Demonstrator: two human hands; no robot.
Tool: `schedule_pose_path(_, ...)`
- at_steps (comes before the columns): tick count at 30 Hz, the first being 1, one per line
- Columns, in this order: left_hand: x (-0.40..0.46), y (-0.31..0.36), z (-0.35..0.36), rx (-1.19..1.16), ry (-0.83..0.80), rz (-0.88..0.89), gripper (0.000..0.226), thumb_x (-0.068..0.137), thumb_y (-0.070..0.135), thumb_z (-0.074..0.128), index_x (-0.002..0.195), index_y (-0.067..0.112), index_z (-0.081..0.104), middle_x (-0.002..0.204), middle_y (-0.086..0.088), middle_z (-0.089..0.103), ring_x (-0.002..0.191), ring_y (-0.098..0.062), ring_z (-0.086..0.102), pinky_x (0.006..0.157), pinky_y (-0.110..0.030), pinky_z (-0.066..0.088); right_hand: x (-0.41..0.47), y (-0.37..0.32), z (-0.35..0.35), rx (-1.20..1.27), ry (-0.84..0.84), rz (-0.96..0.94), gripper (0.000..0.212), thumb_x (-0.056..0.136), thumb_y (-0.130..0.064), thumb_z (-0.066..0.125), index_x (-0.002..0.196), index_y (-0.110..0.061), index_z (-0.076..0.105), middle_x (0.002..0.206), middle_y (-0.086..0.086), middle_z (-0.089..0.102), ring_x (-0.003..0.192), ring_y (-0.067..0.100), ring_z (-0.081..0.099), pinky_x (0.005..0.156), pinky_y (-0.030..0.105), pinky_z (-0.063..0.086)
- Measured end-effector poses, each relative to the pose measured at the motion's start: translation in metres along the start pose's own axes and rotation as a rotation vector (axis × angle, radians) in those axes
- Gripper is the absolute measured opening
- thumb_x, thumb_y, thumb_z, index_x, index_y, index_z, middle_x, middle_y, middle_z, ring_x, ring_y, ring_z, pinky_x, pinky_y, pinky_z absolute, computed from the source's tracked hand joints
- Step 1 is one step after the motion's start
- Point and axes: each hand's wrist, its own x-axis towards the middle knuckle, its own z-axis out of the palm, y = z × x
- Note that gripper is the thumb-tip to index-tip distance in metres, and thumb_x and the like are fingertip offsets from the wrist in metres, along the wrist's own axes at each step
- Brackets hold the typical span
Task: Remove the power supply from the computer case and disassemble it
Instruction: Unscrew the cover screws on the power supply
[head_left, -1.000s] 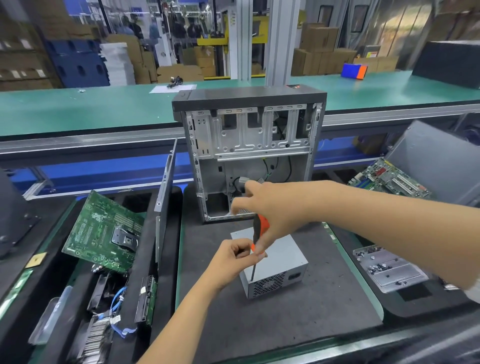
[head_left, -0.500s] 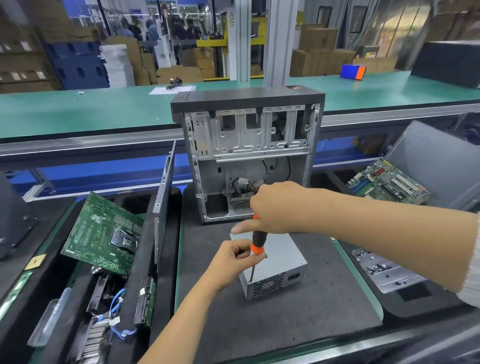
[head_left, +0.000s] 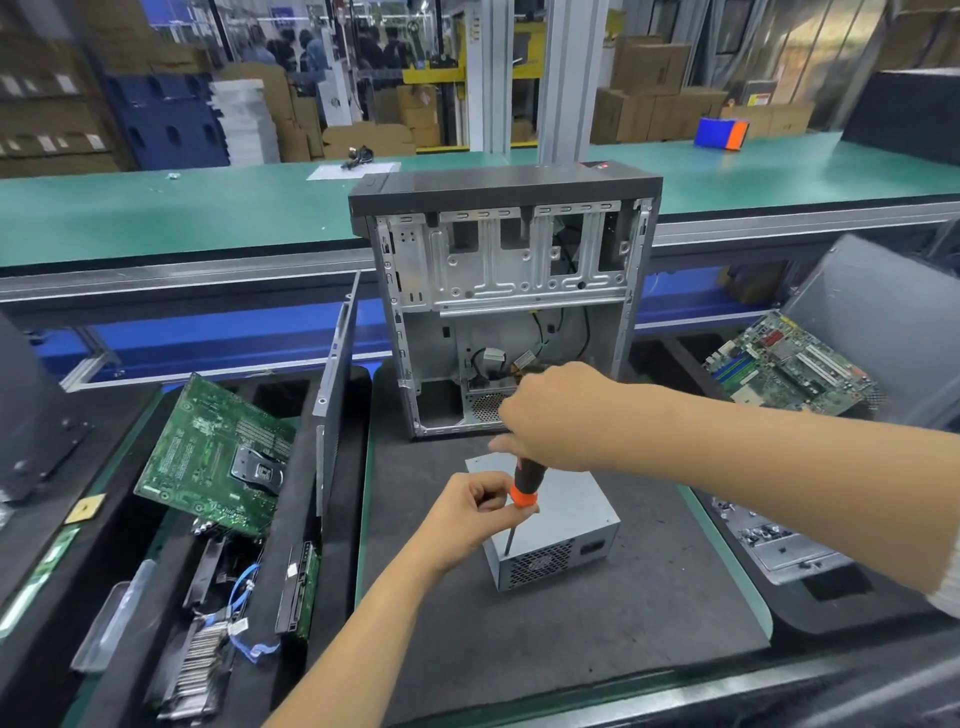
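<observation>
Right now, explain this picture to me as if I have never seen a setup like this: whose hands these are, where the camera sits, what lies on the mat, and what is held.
There is no machine here: a person works with bare hands, and the one picture comes from a camera worn on their head, looking forward and down. On the dark mat lies a grey metal box, the power supply, already out of the open computer case standing behind it. The right hand grips the top of a screwdriver, its tip down on the box. The left hand pinches it with its fingers near the orange collar. A green circuit board lies in the tray to the left.
</observation>
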Motion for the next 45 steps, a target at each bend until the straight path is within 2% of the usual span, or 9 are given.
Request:
schedule_pose_path(4,0.0,-0.002,0.0,-0.01,-0.008,0.03,0.027,0.081,0.032,0.073,0.084,0.006,0.068,0.063,-0.025,0.031,0.075,-0.024,0.038,0.092,-0.035,0.047,-0.011,0.012,-0.004,0.368,-0.184,-0.191,0.049,0.086,-0.028,0.063,0.127,-0.032,0.036,0.117,0.001,0.031,0.104,0.024,0.042,0.081,0.04,0.049)
schedule_pose_path(9,0.0,0.003,0.003,-0.006,0.003,0.023,0.012,0.081,0.03,0.073,0.087,0.02,0.072,0.07,-0.012,0.039,0.074,-0.026,0.039,0.089,-0.031,0.045,-0.007,0.0,-0.002,0.098,-0.021,0.103,0.055,0.09,-0.066,0.04,0.092,-0.011,0.045,0.082,0.005,0.047,0.067,0.022,0.045,0.062,0.034,0.041)
schedule_pose_path(13,0.0,0.002,0.003,-0.023,-0.001,0.008,0.029,0.076,0.038,0.074,0.088,0.011,0.071,0.079,-0.01,0.044,0.084,-0.021,0.043,0.088,-0.025,0.043,-0.007,0.004,-0.002,0.16,-0.107,-0.096,0.018,0.097,-0.027,0.049,0.113,-0.018,0.046,0.102,0.004,0.04,0.09,0.024,0.047,0.069,0.035,0.043)
schedule_pose_path(15,0.0,0.0,0.003,-0.031,0.0,0.028,0.03,0.078,0.035,0.074,0.082,0.006,0.068,0.078,-0.01,0.043,0.082,-0.022,0.039,0.085,-0.02,0.048,-0.012,0.009,-0.005,0.312,-0.16,-0.18,0.04,0.089,-0.023,0.06,0.124,-0.029,0.04,0.11,0.0,0.031,0.101,0.023,0.041,0.075,0.035,0.043)
schedule_pose_path(20,0.001,-0.002,0.002,0.003,0.027,0.038,0.025,0.085,0.021,0.071,0.076,0.001,0.059,0.069,-0.016,0.023,0.071,-0.024,0.031,0.091,-0.026,0.051,-0.007,0.001,-0.006,0.101,-0.04,0.097,0.06,0.087,-0.068,0.043,0.11,-0.013,0.047,0.08,0.002,0.041,0.062,0.019,0.046,0.055,0.031,0.04)
schedule_pose_path(26,0.0,-0.001,0.002,-0.001,0.012,0.041,0.013,0.082,0.031,0.072,0.084,0.018,0.072,0.063,-0.016,0.038,0.072,-0.021,0.038,0.095,-0.04,0.047,-0.009,0.004,-0.007,0.227,-0.147,-0.139,0.031,0.091,-0.018,0.054,0.119,-0.023,0.042,0.104,0.002,0.034,0.082,0.022,0.045,0.06,0.03,0.038)
schedule_pose_path(31,0.001,-0.004,-0.002,-0.023,0.026,0.07,0.022,0.085,0.022,0.072,0.075,0.005,0.061,0.065,-0.013,0.02,0.071,-0.026,0.031,0.09,-0.029,0.049,-0.008,0.004,-0.007,0.215,-0.108,-0.006,0.055,0.084,-0.06,0.058,0.116,-0.018,0.04,0.1,0.004,0.04,0.078,0.022,0.051,0.06,0.033,0.043)
schedule_pose_path(35,0.002,-0.001,-0.001,-0.003,0.007,0.037,0.008,0.084,0.022,0.07,0.076,0.022,0.07,0.054,0.009,0.03,0.064,-0.016,0.031,0.099,-0.036,0.051,0.0,0.001,0.001,0.16,-0.065,0.034,0.039,0.095,-0.053,0.046,0.089,-0.014,0.046,0.076,0.001,0.044,0.058,0.014,0.044,0.048,0.027,0.033)
schedule_pose_path(45,-0.008,-0.032,-0.025,0.071,-0.046,-0.063,0.016,0.086,0.012,0.073,0.101,0.016,0.07,0.061,0.009,0.023,0.058,-0.009,0.026,0.064,-0.011,0.035,-0.003,0.016,-0.001,0.369,-0.078,-0.017,0.02,0.093,-0.028,0.057,0.109,-0.017,0.05,0.095,0.004,0.048,0.088,0.03,0.063,0.077,0.046,0.053)
